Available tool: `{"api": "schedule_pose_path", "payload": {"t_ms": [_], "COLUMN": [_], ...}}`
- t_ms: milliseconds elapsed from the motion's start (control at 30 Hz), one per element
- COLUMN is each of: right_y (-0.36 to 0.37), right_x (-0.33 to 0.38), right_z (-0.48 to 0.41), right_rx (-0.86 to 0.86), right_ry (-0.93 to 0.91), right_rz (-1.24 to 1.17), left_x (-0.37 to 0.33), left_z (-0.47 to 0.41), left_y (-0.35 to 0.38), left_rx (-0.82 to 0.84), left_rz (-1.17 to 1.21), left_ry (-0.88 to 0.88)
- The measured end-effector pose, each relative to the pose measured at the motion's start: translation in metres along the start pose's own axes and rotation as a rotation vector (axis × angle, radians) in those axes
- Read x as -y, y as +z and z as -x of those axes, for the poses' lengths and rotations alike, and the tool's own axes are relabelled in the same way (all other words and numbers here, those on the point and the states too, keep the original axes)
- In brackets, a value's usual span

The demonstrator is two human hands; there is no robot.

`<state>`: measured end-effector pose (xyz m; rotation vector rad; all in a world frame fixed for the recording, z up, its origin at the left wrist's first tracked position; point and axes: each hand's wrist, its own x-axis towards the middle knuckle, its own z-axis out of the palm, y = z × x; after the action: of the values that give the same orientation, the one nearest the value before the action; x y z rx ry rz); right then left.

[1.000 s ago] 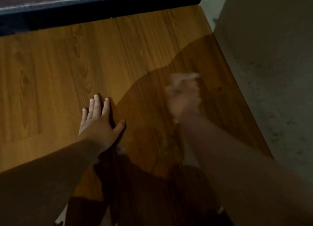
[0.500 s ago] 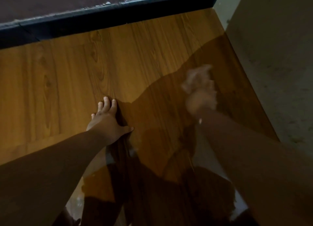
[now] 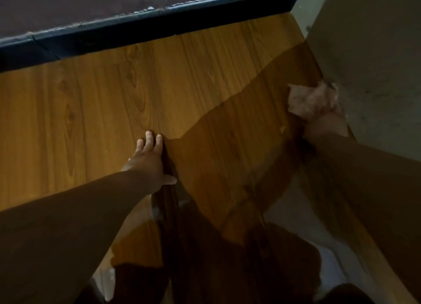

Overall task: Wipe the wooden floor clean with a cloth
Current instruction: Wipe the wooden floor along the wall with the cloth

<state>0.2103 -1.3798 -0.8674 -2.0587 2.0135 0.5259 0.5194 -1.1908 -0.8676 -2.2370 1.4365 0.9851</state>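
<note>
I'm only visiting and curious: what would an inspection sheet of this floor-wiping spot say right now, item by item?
Surface: wooden floor, glossy planks, partly in the person's shadow.
Job's things: cloth, pale pinkish and bunched, at the floor's right edge beside the grey surface.
Clutter: one small pale fleck on the boards, too small to identify.
Hands: left hand rests flat on the floor, fingers straight; right hand grips the cloth, blurred.
Cables: nothing seen.
Surroundings: dark blue ledge along the far edge; grey surface on the right.
</note>
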Motion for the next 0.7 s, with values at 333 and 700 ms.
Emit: {"api": "schedule_pose_path", "payload": {"t_ms": [333,700], "right_y": [0.034,0.007], "right_x": [0.128,0.01], "right_z": [0.069,0.006], "right_rx": [-0.054,-0.034], "right_ry": [-0.83,0.064], "right_rz": [-0.294,-0.107], "left_x": [-0.015,-0.017], "left_z": [-0.001,-0.003], "left_y": [-0.015,-0.017], "left_rx": [0.067,0.026], "left_rz": [-0.091,-0.145], "left_ry": [-0.063,-0.079]}}
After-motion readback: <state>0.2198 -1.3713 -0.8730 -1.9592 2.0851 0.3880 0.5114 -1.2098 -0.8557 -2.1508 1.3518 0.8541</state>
